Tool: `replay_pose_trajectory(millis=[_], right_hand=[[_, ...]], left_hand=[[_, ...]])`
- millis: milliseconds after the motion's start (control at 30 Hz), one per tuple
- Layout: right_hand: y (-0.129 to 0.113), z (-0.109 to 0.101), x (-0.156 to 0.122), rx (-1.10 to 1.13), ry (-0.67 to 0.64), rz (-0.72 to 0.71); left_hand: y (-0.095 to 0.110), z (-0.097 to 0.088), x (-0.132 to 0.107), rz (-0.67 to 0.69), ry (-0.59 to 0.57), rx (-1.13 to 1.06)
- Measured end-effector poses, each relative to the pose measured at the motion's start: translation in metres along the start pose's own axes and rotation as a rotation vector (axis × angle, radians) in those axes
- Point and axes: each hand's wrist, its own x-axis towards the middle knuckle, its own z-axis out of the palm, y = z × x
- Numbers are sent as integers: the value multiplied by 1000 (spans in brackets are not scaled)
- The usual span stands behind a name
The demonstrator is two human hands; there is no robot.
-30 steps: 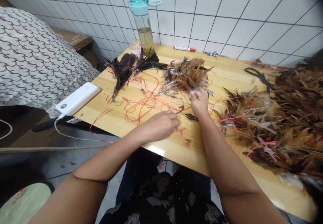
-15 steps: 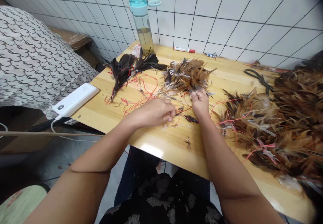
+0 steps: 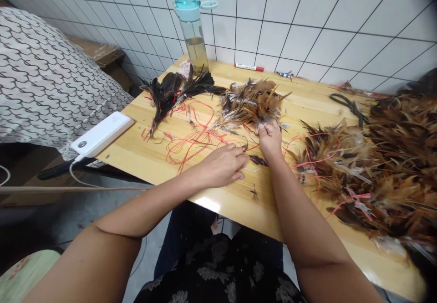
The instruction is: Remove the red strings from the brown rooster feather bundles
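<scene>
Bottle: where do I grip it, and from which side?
Probably best: left hand around the clear body of the bottle, under the lid, coming from the near side above the black feathers. It stands upright, with the wall behind and feathers crowding its base, leaving the upper body open. The right hand grips the brown feathers.

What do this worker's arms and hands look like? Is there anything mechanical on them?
Nothing mechanical shows. The left hand and right hand are ordinary human hands, without gloves, rings or visible markings. The left arm and right arm are bare, with no sleeve, watch or cable in view. The black top has grey flowers.
</scene>
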Motion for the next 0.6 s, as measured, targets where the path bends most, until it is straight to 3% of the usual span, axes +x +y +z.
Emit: replay_pose_trajectory(millis=[133,333,467,600], right_hand=[[-1,-1,0,6,-26,3],[-1,-1,2,11,-11,17],[1,-1,2,102,-6,21],[1,-1,2,275,8,64]], left_hand=[[-4,4,7,-15,-4,-21],[-28,-33,20,-111,211,-310],[-43,-49,44,-175,402,-648],[-57,-38,70,-252,500,-1044]])
